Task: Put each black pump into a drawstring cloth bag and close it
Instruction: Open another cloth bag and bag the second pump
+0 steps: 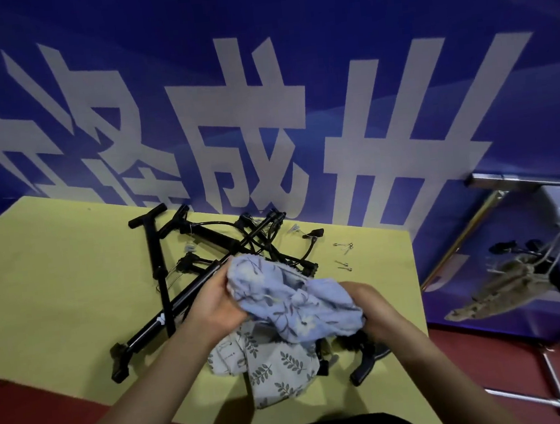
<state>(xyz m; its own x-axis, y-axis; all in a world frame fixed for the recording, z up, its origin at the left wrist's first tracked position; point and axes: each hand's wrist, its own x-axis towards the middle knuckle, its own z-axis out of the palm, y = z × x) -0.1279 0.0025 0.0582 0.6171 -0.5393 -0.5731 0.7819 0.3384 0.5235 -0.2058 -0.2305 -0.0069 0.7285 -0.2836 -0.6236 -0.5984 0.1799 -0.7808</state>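
Both hands hold a light blue floral cloth bag [290, 299] above the yellow table [57, 294]. My left hand [212, 307] grips its left end and my right hand [366, 302] grips its right end. Beneath it lies a white bag with a green leaf print [273, 366]. Several black pumps [161, 267] lie crossed in a pile behind and to the left, their hoses tangled [263, 234]. A black pump handle [368, 364] pokes out under my right hand.
Small metal clips [343, 246] lie on the table's right part. A blue banner wall [260, 94] stands close behind the table. At the right stands a metal frame [555, 387] with a glossy panel. The floor is red.
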